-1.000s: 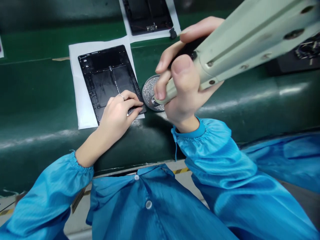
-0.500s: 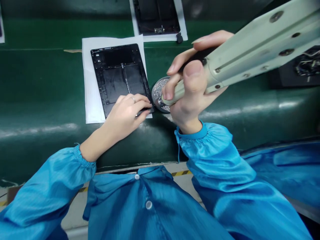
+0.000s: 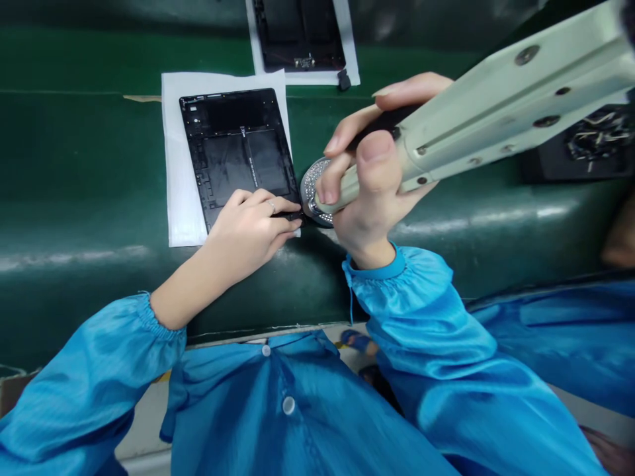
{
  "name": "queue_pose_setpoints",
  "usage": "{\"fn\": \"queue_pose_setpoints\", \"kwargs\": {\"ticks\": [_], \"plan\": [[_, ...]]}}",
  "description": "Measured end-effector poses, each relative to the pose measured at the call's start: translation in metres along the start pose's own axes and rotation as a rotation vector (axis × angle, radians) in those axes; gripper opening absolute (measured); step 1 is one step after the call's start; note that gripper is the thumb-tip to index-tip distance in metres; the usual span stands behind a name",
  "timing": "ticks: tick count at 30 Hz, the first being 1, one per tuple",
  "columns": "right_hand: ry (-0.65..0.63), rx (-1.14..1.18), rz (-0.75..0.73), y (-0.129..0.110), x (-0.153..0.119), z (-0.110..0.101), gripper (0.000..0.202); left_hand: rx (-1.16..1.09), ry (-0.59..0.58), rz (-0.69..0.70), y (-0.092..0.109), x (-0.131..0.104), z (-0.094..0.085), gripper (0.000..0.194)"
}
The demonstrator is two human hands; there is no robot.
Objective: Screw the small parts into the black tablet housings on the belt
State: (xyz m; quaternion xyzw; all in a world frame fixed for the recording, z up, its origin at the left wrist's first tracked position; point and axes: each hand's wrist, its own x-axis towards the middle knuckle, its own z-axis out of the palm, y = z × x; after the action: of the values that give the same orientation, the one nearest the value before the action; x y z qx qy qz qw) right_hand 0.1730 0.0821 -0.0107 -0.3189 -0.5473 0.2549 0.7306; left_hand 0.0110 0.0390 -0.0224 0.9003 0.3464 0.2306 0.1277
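At 2 o'clock our right hand point(image 3: 378, 173) curls tightly around one pale green tool point(image 3: 501, 109). At 9 o'clock our left hand point(image 3: 255, 223) has its fingertips bunched at the lower corner of the near shell point(image 3: 223, 162); whether they pinch or merely press, we cannot tell. That black shell lies open at 10 o'clock on a white sheet point(image 3: 179, 192), one perforated disc point(image 3: 312, 177) just beside its corner. We judge work there under way: one thin strip point(image 3: 252, 165) sits inside, but no cover is on. Past 2 o'clock is one dark box point(image 3: 548, 158). Farthest, at 12 o'clock, the far shell point(image 3: 297, 30), also uncovered, lies on a second sheet point(image 3: 348, 41), untouched: two shells, two sheets.
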Motion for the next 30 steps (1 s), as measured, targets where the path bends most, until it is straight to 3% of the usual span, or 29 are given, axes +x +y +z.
{"fn": "queue_pose_setpoints", "kwargs": {"ticks": [5,15,19,30], "plan": [[-0.083,0.025,-0.072,0.004,0.001,-0.006,0.037,0.045,-0.007,-0.025,0.006,-0.002,-0.001,0.025],[-0.081,0.003,-0.066,0.005,0.001,-0.004,0.039,0.006,0.019,-0.068,0.009,-0.005,0.004,0.027],[-0.105,0.111,-0.095,0.007,0.002,-0.005,0.033,-0.01,0.024,-0.075,0.009,-0.005,0.005,0.026],[-0.112,0.023,-0.029,0.006,-0.002,-0.007,0.037,-0.048,0.031,-0.106,0.01,-0.006,0.007,0.028]]}}
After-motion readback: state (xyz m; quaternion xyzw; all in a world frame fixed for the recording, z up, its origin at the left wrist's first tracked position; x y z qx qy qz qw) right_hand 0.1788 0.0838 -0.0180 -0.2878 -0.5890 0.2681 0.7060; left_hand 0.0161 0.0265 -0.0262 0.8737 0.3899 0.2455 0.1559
